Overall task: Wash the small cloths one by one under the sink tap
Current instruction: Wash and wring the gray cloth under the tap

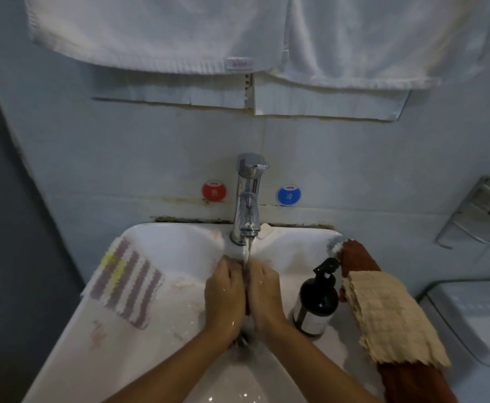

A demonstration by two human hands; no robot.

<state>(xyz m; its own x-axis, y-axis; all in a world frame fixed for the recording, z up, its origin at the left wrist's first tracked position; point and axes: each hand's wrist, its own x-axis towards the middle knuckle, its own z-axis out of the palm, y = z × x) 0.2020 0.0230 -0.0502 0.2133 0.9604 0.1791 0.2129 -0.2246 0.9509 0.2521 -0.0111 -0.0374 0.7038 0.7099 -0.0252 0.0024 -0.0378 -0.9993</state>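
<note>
Left hand: the left hand (225,289) is held over the basin, under the water stream, its fingers curled inward against the right hand.
Right hand: the right hand (264,289) is pressed against the left one, fingers curled likewise.
Cloth in hand: a dark, reddish small cloth (247,282) is squeezed between the two hands; only a narrow strip of it is seen, and its far end is struck by the water.
Tap: a chrome tap (248,199) is mounted at the far middle of the sink, and water is seen running from its spout onto the hands.
Sink: a white sink (162,242) is set against a pale wall.
Left rim: a purple-and-white striped cloth (126,282) with a yellow patch is draped over the left rim.
Right rim: a beige waffle cloth (389,315) is laid on top of a rust-brown cloth (357,255) along the right rim.
Bottle: a dark pump bottle (316,301) is stood upright between the hands and the beige waffle cloth.
Wall: a red sticker (214,191) is placed left of the tap and a blue sticker (289,195) right of it.
Far above: white towels (238,30) are hung over the wall.
</note>
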